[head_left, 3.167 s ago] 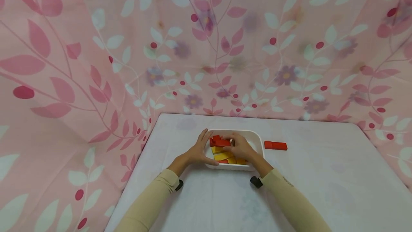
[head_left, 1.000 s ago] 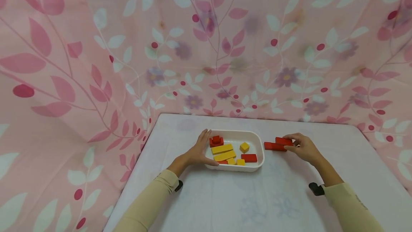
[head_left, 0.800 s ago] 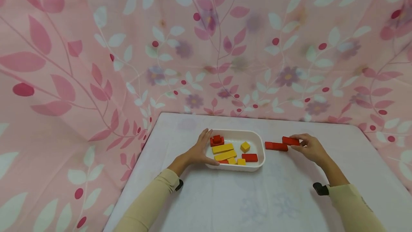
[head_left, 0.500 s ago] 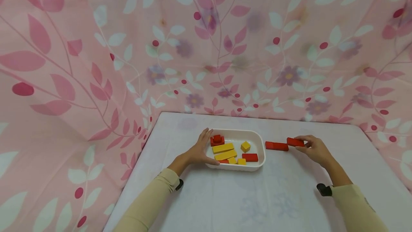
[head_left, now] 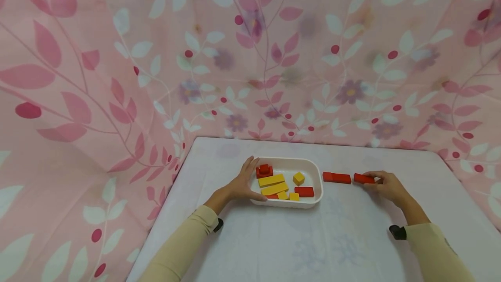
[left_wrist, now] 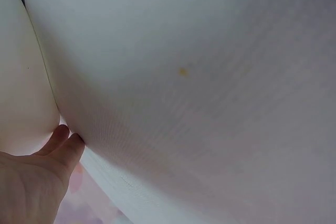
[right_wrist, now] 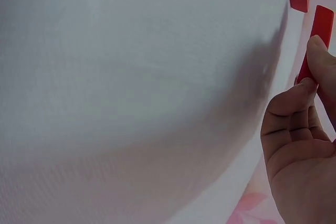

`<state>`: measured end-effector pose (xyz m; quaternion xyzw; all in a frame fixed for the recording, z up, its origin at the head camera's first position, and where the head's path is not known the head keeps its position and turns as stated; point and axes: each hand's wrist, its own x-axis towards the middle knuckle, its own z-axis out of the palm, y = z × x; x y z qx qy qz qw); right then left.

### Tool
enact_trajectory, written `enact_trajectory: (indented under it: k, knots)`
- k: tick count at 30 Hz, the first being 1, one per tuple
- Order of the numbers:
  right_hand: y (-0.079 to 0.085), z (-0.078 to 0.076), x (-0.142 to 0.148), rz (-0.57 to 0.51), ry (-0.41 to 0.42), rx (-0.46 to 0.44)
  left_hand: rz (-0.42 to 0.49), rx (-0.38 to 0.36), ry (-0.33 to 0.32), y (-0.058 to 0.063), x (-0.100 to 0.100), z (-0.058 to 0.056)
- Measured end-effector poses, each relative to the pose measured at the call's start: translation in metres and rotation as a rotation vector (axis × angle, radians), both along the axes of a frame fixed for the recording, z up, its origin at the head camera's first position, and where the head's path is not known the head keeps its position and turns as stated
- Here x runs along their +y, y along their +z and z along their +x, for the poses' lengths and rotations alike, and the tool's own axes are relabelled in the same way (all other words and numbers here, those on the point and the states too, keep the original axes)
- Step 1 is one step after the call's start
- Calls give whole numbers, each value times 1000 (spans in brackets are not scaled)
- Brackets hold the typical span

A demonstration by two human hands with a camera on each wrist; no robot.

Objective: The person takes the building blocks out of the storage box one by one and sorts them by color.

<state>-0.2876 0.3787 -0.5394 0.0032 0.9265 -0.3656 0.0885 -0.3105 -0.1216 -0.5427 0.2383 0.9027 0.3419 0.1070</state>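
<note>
My right hand (head_left: 390, 187) pinches a red rectangular block (head_left: 362, 179) between thumb and fingers, low over the table. In the right wrist view the thumb and fingertips meet on this block's (right_wrist: 323, 22) near end. A row of red blocks (head_left: 336, 178) lies just to its left, with a small gap between. My left hand (head_left: 237, 186) rests against the left end of a white plastic tray (head_left: 304, 204), fingers and thumb spread along its rim. Inside the tray are long yellow blocks (head_left: 271, 180), yellow cubes (head_left: 298, 179) and red pieces (head_left: 304, 192).
A white cloth (head_left: 305, 243) covers the table. Behind and to the left hangs a pink leaf-patterned curtain (head_left: 242, 77). The red row sits close beside the tray's right wall.
My right hand has carried the red block out of the tray, over the red row, then lowered it just past the row's right end. My left hand keeps its place at the tray.
</note>
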Motion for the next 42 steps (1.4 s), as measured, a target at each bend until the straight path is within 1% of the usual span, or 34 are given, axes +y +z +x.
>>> enact_trajectory:
  k: [4,12,16,20,25,29,32,36,42]
  knots:
    - [-5,-3,-1,8,1,-31,10,-4,3,0,0,0]
    - [-8,-5,-4,52,17,-21,-1,-13,12,-2,1,0]
    - [-8,-6,-3,66,26,-20,3,-6,1,-2,1,0]
    - [-9,-8,-5,80,45,-27,-13,3,-3,-3,1,0]
    - [-12,-13,-6,90,67,2,-21,2,-4,-1,0,0]
    - [-12,-16,-6,97,77,40,-22,-3,13,0,0,-1]
    - [-11,-16,-6,97,83,45,-21,-8,19,0,0,-2]
    - [-12,-17,-5,85,84,15,-14,-20,13,0,0,-1]
    - [-12,-17,-4,55,63,-31,-14,-16,7,0,1,-1]
